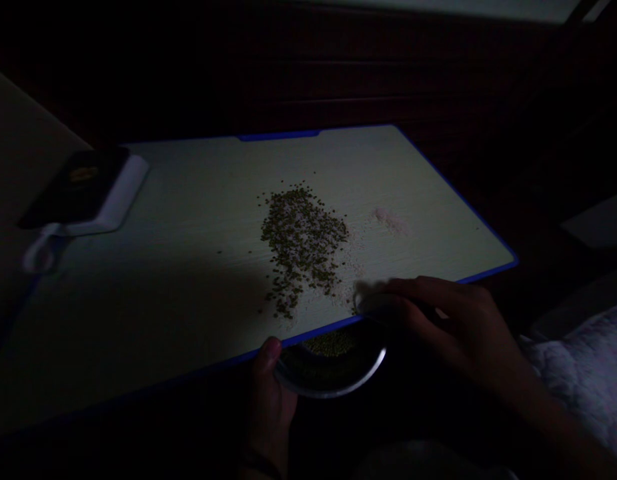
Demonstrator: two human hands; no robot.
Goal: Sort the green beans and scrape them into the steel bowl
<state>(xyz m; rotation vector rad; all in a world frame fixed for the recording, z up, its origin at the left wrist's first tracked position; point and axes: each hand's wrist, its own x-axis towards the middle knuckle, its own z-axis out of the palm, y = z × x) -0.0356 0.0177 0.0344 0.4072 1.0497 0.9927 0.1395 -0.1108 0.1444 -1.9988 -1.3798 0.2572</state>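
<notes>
A loose pile of small green beans (298,233), with pale rice-like grains mixed in, lies spread on a light, blue-edged tabletop (188,200). Just under the front edge is a metal bowl (333,393) with green beans inside, partly hidden by the tabletop. My left hand (273,387) grips the bowl's left side, its thumb up by the table edge. At the edge, right of the pile, my right hand (438,313) is closed around a pale, rounded thing (373,301) that touches the tabletop; darkness and blur hide what it is.
A small heap of pale grains (388,219) lies right of the pile. At the far left stands a white, dark-topped device (123,193) bearing a small yellowish item, with a pale loop (41,257) beside it. Patterned fabric (588,373) is at the right. The room is very dark.
</notes>
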